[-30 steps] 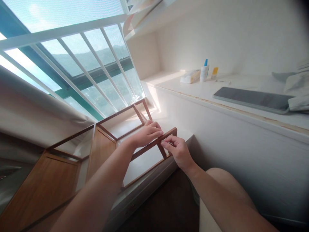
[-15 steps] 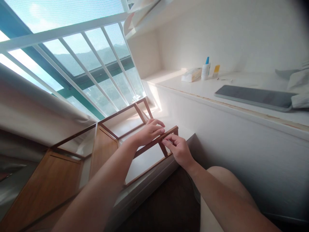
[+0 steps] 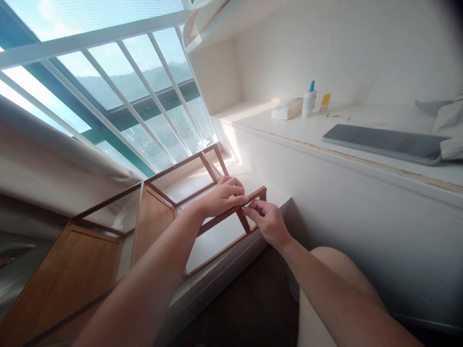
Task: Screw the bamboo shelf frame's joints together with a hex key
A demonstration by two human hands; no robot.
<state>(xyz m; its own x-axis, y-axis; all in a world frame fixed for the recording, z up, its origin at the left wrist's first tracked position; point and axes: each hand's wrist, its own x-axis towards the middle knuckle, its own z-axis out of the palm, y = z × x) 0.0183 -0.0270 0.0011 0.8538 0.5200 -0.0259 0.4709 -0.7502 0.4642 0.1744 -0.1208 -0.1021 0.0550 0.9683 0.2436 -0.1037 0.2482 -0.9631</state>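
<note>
A brown wooden rack frame (image 3: pixel 216 222) with several panels lies on its side on the ledge by the window. My left hand (image 3: pixel 221 198) is laid over its near top rail, fingers curled across it and thumb pressing on the wood close to a joint. Right at that joint, my right hand (image 3: pixel 268 222) holds thumb and forefinger pinched against the underside of the rail. Whatever sits between those fingertips is too small and covered to make out. A wooden panel (image 3: pixel 154 221) fills part of the frame to the left of my hands.
On the white shelf (image 3: pixel 379 166) at right are a phone (image 3: pixel 387 143), a white bottle with a blue tip (image 3: pixel 308 103), a small yellow-capped container (image 3: pixel 324 102), a small box (image 3: pixel 287 109) and tiny loose pieces. White window bars (image 3: pixel 141 79) and a curtain (image 3: pixel 61 144) border the left side.
My left thumb and fingers have shifted slightly along the rail towards my right hand. The right hand keeps its pinch at the joint. The view has tilted a little.
</note>
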